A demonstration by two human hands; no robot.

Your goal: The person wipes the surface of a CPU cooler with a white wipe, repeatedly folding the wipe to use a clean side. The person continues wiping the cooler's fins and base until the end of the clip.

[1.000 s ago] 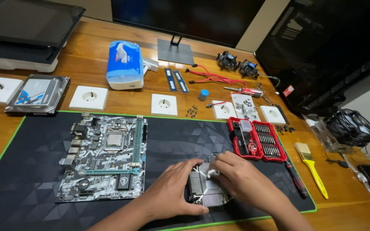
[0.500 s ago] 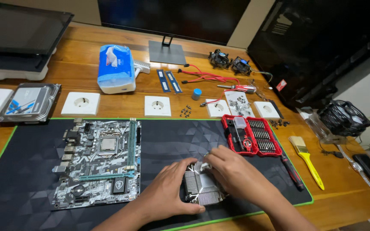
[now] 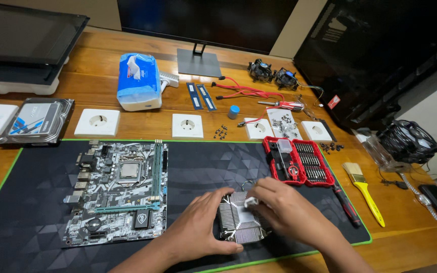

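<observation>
Finned metal heatsink (image 3: 241, 220) on the dark mat (image 3: 203, 167), right of the motherboard (image 3: 117, 192). Left hand (image 3: 198, 230) clasps its side; right hand (image 3: 284, 210) pinches a small white piece (image 3: 250, 201) on top. Likely rigid, moderately heavy, with thin bendable fins: best held by the outer edges.

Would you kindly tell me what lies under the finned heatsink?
The heatsink rests on the black desk mat, held by the left hand and right hand. Its underside is hidden.
</observation>
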